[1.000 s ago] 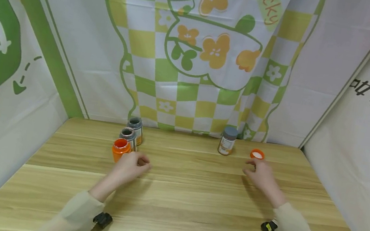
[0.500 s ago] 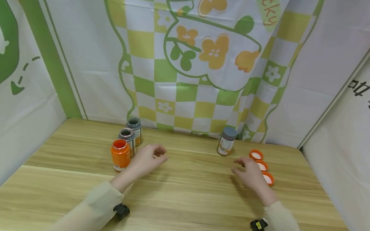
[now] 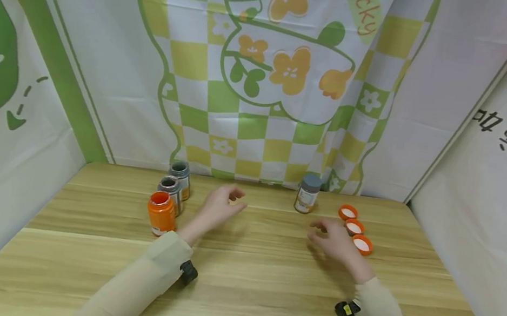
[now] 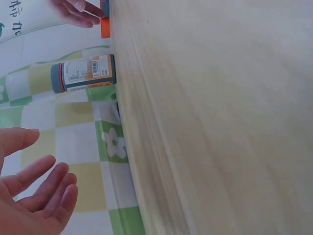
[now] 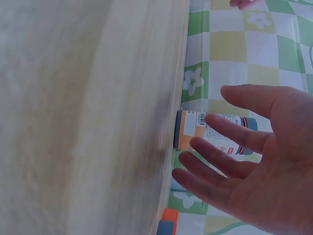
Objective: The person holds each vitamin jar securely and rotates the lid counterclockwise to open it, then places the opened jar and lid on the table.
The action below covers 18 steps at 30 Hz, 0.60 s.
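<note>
My left hand (image 3: 219,206) hovers over the table with loosely bent fingers and nothing in it. The right hand (image 3: 332,239) is likewise bare, in the air just left of three orange lids lying inner side up. Between and beyond both hands stands a capped bottle (image 3: 308,193) with a grey-blue lid and a printed label. In the right wrist view the fingers (image 5: 220,156) partly cover this bottle (image 5: 188,129), apart from it as far as I can tell. The left wrist view shows the whole bottle (image 4: 85,73) beyond the left fingers.
Left of my left hand three uncapped bottles stand in a row: an orange bottle (image 3: 161,213), a grey bottle (image 3: 172,192) and another grey bottle (image 3: 181,175). The lids are a far lid (image 3: 348,212), a middle lid (image 3: 354,227) and a near lid (image 3: 362,245). A patterned curtain (image 3: 256,142) hangs behind the wooden table (image 3: 252,300).
My left hand has moved right and away from the open bottles. The right hand has drawn left off the lids, so all three show. The capped bottle stands where it was.
</note>
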{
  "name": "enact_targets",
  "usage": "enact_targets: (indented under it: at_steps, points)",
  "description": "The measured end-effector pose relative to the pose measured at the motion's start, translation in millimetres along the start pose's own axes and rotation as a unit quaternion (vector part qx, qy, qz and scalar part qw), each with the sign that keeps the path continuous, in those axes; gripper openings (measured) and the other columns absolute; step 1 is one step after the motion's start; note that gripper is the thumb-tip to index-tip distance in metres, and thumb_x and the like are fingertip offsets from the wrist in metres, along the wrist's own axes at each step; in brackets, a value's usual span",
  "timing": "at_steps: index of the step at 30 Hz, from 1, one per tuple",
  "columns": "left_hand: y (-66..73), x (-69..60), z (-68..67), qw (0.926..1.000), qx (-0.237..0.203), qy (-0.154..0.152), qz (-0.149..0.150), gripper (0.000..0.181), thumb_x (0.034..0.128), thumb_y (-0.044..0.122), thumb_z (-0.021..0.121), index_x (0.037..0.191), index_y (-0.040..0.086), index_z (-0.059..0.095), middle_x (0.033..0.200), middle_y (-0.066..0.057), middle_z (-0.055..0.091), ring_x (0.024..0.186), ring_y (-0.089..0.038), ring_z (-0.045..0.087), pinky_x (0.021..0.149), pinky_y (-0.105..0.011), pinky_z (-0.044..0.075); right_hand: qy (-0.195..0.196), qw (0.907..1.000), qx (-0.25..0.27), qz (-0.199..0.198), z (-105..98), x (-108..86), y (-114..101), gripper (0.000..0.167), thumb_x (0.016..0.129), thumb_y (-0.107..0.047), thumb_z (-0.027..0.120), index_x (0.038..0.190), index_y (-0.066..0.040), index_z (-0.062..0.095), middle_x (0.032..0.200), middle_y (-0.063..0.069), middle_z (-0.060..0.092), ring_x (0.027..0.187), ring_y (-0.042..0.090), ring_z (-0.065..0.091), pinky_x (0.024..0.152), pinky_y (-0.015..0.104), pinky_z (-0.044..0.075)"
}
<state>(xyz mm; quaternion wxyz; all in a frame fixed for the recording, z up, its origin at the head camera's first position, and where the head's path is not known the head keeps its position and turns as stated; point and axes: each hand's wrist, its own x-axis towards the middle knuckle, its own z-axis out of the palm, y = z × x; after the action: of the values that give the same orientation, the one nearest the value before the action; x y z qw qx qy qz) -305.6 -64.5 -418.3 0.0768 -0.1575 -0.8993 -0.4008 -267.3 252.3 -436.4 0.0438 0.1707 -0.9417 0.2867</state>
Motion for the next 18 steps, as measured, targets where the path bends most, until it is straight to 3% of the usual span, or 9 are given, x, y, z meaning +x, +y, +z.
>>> enact_targets:
  at_steps: [12, 18]
  points:
    - [9.0, 32.1, 30.7, 0.9976, -0.016, -0.011, 0.067, 0.037, 0.0845, 0.024, 0.07, 0.116, 0.006, 0.063, 0.114, -0.009, 0.064, 0.106, -0.028, 0.059, 0.091, -0.04, 0.047, -0.029, 0.9989, -0.031, -0.019, -0.6, -6.2, -3.8, 0.034, 0.09, -0.022, 0.063, 0.118, -0.002, 0.062, 0.119, 0.017, 0.062, 0.11, 0.037, 0.058, 0.092, 0.051, 0.046]
    - [14.4, 42.0, 41.6, 0.9975, -0.02, -0.011, 0.067, 0.038, 0.0835, 0.024, 0.071, 0.116, 0.007, 0.063, 0.116, -0.009, 0.064, 0.109, -0.029, 0.058, 0.094, -0.04, 0.045, -0.033, 0.9987, -0.032, -0.021, 0.1, -7.3, -2.7, 0.034, 0.09, -0.022, 0.063, 0.119, -0.003, 0.061, 0.12, 0.016, 0.061, 0.11, 0.037, 0.057, 0.091, 0.05, 0.046]
